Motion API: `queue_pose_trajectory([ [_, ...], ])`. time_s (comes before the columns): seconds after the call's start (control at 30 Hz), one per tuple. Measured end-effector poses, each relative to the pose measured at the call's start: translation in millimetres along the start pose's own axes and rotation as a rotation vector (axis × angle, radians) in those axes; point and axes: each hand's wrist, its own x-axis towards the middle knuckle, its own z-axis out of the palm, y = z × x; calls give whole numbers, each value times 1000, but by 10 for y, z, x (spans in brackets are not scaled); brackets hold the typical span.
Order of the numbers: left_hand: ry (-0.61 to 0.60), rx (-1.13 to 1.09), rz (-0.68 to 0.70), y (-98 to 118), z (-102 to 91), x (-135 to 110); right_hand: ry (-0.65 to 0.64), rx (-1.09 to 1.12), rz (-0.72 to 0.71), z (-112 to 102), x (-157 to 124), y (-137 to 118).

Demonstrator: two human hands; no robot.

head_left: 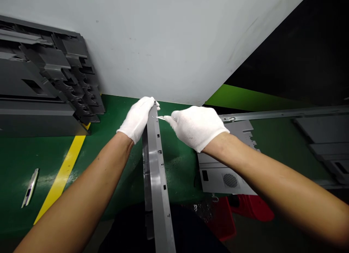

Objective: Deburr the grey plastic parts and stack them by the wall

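A long grey plastic strip (158, 173) runs from my lap away toward the wall. My left hand (137, 118), in a white glove, is wrapped round its far end. My right hand (197, 126), also gloved, pinches a small thin blade (160, 117) whose tip touches the strip's edge just below the left hand's fingers.
A stack of dark grey moulded panels (40, 85) stands at the left against the grey wall. Light grey panels (226, 173) and long strips (286, 113) lie on the green floor at the right. A spare knife (29, 187) lies beside the yellow line (64, 173). A red stool (240, 209) is below.
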Motion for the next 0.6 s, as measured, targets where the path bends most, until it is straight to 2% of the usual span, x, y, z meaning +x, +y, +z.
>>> queue_pose_trajectory([
  [0.1,-2,2,1,-16,-31,22,3,90,-1,55,49,69],
  [0.17,-6,7,7,-13,-64,27,22,241,11,96,59,129],
  [0.3,-78,38,-40,25,-142,-62,84,722,81,217,-46,227],
  [0.4,-178,30,-121,48,-188,-190,29,1076,122,402,-198,251],
  [0.43,-172,34,-123,45,-202,-215,2,1171,141,485,-247,248],
  [0.47,-139,52,-107,34,-217,-220,-18,1252,164,573,-290,240],
  [0.53,19,81,-68,-8,-263,-157,-27,1379,210,753,-355,211],
  [0.6,182,-8,-148,-61,-331,-27,-18,1482,255,905,-394,175],
])
